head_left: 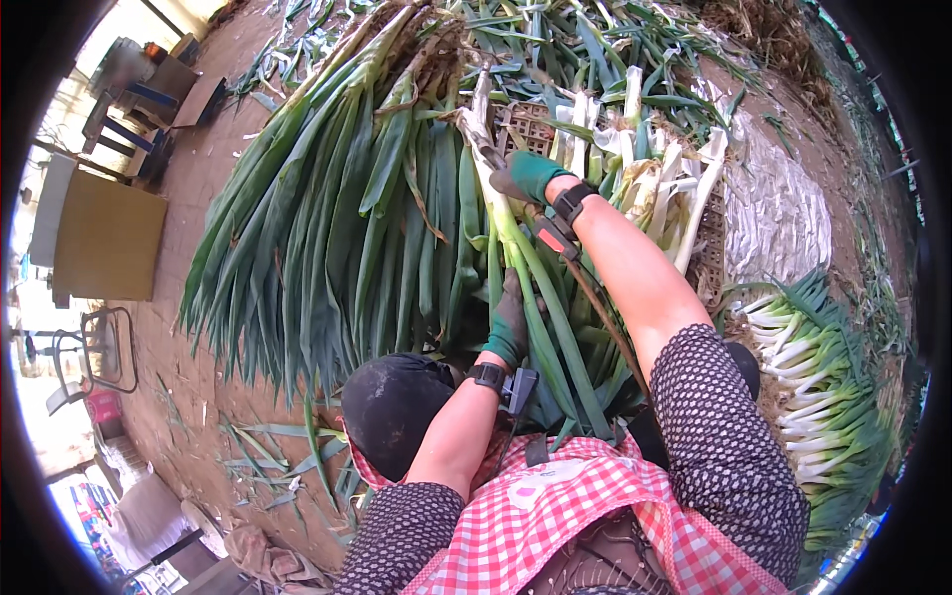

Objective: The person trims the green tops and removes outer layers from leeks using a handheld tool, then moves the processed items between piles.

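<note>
A long leek (504, 220) with a pale shaft and green leaves lies in front of me, its root end pointing away. My left hand (509, 319), in a green and dark glove, is closed around its leaves low down. Farther up, my right hand (531, 178), gloved the same way, is closed at the pale shaft; its fingertips are partly hidden. To the left of both hands spreads a big pile of untrimmed leeks (337, 218), leaves toward me. Peeled leeks (669, 188) with white shafts lie just right of my right hand.
A brown plastic crate (526, 127) shows beneath the leeks. At right, a bundled row of clean leeks (798, 377) lies near crumpled pale sheeting (778, 203). Loose leaves (595, 50) litter the far ground. A metal-framed chair (104, 352) and a tan box (107, 236) stand at left.
</note>
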